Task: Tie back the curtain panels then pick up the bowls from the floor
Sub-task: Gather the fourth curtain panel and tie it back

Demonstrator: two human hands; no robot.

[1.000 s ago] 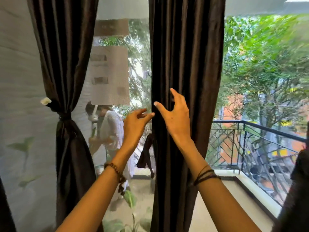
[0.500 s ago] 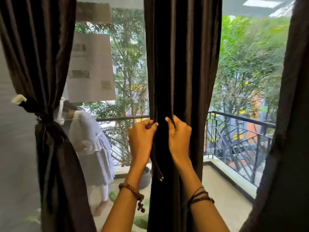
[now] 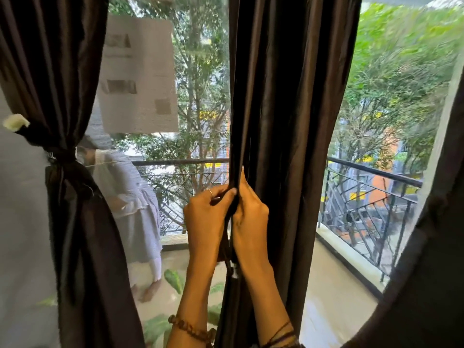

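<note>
I face a glass door onto a railed balcony with trees beyond. Far left, a dark curtain panel hangs tied at its middle. A paper sheet is stuck to the glass. The middle curtain panel hangs loose; my left hand and right hand both curl round its near edge, fingers pinching a thin cord.

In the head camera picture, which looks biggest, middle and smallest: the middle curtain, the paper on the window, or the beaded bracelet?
1. Middle curtain, by far the largest as it looks here.
2. Paper on the window.
3. Beaded bracelet, smallest, even though it is nearest the camera.
</note>
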